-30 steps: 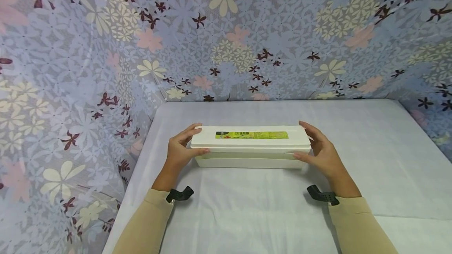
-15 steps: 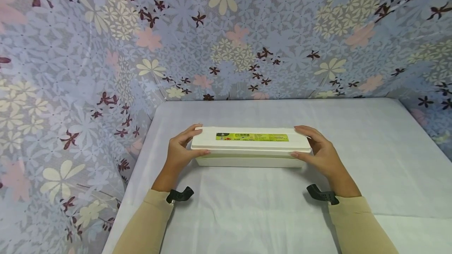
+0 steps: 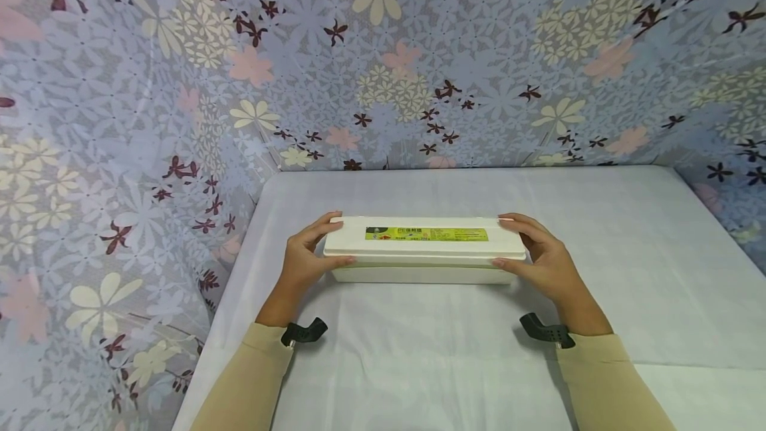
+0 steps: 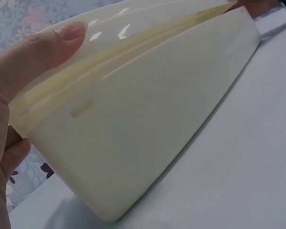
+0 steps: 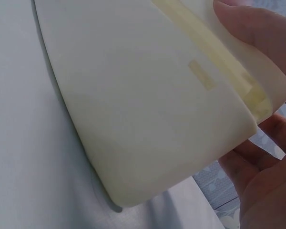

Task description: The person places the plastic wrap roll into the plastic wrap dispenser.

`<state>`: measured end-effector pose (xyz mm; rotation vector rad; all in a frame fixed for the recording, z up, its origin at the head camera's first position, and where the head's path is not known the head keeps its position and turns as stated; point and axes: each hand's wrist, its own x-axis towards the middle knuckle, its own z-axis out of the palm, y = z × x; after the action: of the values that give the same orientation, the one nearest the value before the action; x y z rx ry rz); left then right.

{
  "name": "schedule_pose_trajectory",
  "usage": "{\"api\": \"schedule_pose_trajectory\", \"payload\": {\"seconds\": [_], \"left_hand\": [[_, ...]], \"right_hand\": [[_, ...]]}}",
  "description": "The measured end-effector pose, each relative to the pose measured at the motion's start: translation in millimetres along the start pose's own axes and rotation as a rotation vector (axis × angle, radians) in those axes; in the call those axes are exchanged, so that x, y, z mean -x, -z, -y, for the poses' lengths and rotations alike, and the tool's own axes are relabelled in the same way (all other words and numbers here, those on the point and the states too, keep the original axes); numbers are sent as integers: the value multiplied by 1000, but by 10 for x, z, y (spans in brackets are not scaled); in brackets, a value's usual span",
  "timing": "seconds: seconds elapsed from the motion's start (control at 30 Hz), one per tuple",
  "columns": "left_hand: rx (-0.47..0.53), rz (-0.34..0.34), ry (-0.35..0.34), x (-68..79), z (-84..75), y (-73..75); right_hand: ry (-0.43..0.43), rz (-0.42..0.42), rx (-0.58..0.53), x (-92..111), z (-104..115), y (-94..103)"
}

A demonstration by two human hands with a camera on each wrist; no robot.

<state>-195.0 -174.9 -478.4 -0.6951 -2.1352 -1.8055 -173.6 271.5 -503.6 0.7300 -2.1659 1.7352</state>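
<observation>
A long white cling film box (image 3: 419, 275) with a yellow-green label lies crosswise on the white-covered table. Its lid (image 3: 425, 245) sits over the base, and a pale yellow strip (image 4: 62, 90) shows in the gap between them along the front. My left hand (image 3: 305, 255) grips the left end of the lid, thumb on the front edge and fingers at the back corner. At the right end my right hand (image 3: 541, 251) holds the lid the same way, thumb in front, fingertips on the top rear edge. The inside of the box is hidden.
White cloth covers the table (image 3: 431, 364), with a fold line at the right. A flowered curtain (image 3: 383, 72) hangs behind the table and down its left side. Black wrist straps (image 3: 305, 332) sit at both sleeve ends.
The fingers of my right hand have shifted from the lid's right rear corner onto its top rear edge. The lid has come slightly lower, narrowing the front gap. My left hand has barely moved.
</observation>
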Motion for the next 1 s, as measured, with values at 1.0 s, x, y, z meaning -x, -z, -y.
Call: {"api": "schedule_pose_trajectory", "payload": {"seconds": [1.0], "left_hand": [[-38,59,-75,64,312,34]], "right_hand": [[-10,17,-16,27,32,12]]}}
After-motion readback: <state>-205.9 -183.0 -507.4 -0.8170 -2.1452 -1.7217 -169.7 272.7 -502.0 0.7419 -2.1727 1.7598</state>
